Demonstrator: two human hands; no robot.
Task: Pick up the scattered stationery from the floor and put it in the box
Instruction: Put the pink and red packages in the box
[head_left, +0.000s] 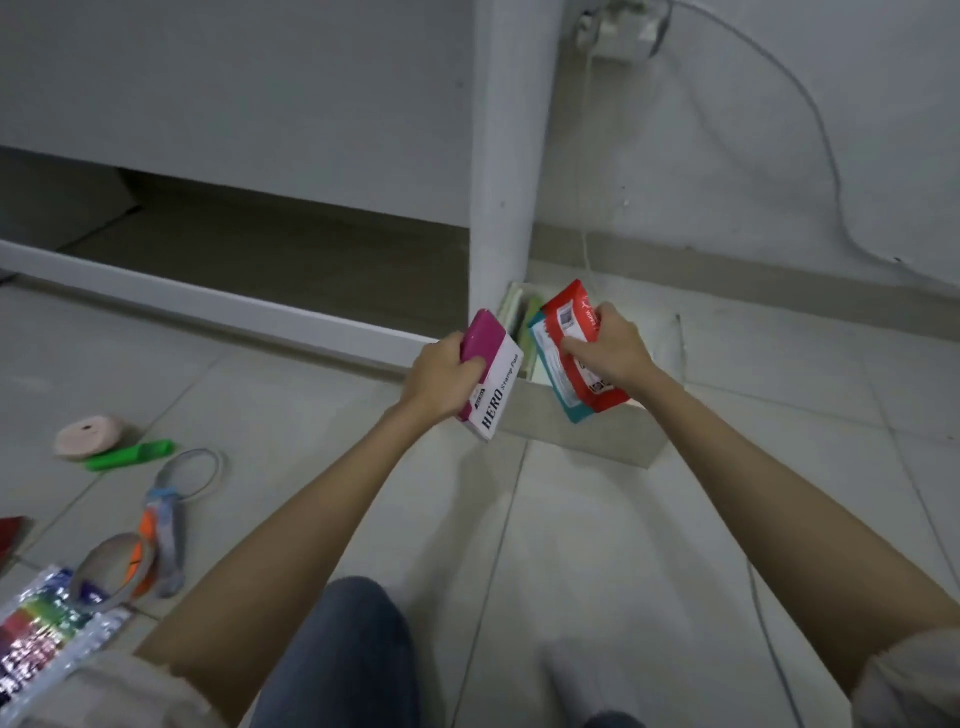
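My left hand grips a pink and white stamp pad box, held just left of the open white box on the floor. Over that box my right hand holds a red packet together with a teal packet behind it, both tilted. Something green and a cream-coloured item lie inside the box at its far end. Left on the floor remain a pink tape roll, a green highlighter, tape rings and a glittery colour pack.
A white furniture leg stands right behind the box, with a low white rail running left from it. Cables hang from a wall socket at the upper right. My knee is at the bottom centre.
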